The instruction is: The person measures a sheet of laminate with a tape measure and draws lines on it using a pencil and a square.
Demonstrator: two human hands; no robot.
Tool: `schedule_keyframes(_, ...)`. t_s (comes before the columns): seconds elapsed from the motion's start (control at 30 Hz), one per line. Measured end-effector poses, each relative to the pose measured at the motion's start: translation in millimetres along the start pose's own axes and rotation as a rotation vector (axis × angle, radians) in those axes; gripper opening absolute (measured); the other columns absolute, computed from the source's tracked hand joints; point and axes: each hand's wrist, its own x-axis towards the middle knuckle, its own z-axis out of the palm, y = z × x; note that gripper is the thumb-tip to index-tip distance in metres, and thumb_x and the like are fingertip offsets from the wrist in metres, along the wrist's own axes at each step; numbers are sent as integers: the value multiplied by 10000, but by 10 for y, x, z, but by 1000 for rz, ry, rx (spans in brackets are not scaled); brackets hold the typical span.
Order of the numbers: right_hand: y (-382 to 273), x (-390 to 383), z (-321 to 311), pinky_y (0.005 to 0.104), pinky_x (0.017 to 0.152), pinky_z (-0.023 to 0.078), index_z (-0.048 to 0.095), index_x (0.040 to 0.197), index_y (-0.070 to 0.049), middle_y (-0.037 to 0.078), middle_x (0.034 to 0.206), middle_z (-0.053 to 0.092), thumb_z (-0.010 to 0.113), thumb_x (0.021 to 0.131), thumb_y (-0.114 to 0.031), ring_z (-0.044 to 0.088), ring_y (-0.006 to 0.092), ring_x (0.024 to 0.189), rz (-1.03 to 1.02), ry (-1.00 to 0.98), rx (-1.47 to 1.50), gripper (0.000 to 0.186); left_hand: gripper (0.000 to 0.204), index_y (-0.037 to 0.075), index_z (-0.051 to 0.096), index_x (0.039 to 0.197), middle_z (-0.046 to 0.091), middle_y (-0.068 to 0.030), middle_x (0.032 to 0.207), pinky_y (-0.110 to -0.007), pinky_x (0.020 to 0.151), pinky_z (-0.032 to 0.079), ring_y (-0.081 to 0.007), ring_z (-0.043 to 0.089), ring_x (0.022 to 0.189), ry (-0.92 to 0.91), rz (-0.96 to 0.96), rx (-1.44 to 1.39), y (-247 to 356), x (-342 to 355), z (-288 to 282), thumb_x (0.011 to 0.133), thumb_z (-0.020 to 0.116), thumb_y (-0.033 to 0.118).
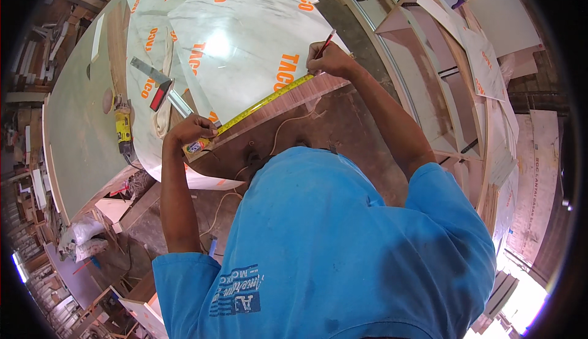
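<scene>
My left hand (pixel 193 129) is closed around the case of a yellow tape measure (pixel 264 102) at the near left corner of a white marbled panel. Its blade runs out to the right, lying along the panel's near edge beside a reddish-brown wood-grain strip (pixel 278 111). At the blade's far end, my right hand (pixel 334 60) grips a red pencil (pixel 326 42) that points up and away. The fingers of that hand rest at the panel's edge; whether they also press the blade is hidden. The marbled panel (pixel 245 23) bears orange printing.
Left of the panel lie a metal square with a red-marked stock (pixel 160 95), a pale strap (pixel 164 115) and a yellow angle grinder (pixel 124 124). A grey-green board (pixel 76 124) lies farther left. On the right stands a cabinet frame with open compartments (pixel 438 75). A cable crosses the floor.
</scene>
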Motion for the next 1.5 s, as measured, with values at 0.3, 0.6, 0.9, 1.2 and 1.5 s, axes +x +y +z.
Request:
schedule_keyframes(0.3, -14, 3, -7, 269, 626, 531, 618, 761, -10, 66, 721, 669, 698, 752, -46, 647, 126, 667, -1, 7, 13, 88, 85, -5, 755, 897, 720, -27, 800, -259, 741, 511, -97, 646, 744, 7, 9, -9, -74, 33, -8, 871, 724, 69)
schedule_keyframes(0.6, 48, 31, -24, 263, 623, 540, 609, 768, -20, 69, 728, 672, 703, 758, -41, 653, 126, 653, 41, 14, 8, 97, 110, -14, 751, 920, 725, -22, 815, -262, 746, 519, -94, 650, 760, -6, 47, 58, 43, 37, -5, 881, 729, 87)
schedule_keyframes(0.9, -169, 23, 370, 272, 578, 544, 615, 792, -22, 58, 717, 656, 688, 783, -57, 636, 123, 604, -46, -23, 216, 81, 118, -9, 757, 925, 728, -15, 821, -253, 757, 527, -94, 662, 760, 10, -28, 22, 41, 10, -10, 876, 736, 96)
schedule_keyframes(1.2, -265, 118, 995, 272, 627, 555, 617, 804, -8, 83, 740, 672, 667, 776, -45, 660, 139, 650, 4, -89, 156, 69, 151, -26, 765, 952, 757, -52, 880, -251, 771, 532, -105, 672, 785, -11, -37, -80, 81, -3, -36, 828, 738, 56)
schedule_keyframes(1.5, -206, 170, 1082, 275, 645, 553, 626, 789, -3, 81, 748, 675, 687, 762, -58, 664, 138, 682, -49, -113, 30, 86, 137, -22, 759, 971, 756, -54, 888, -247, 801, 538, -110, 686, 803, -32, -20, -39, 4, 22, -66, 864, 722, 55)
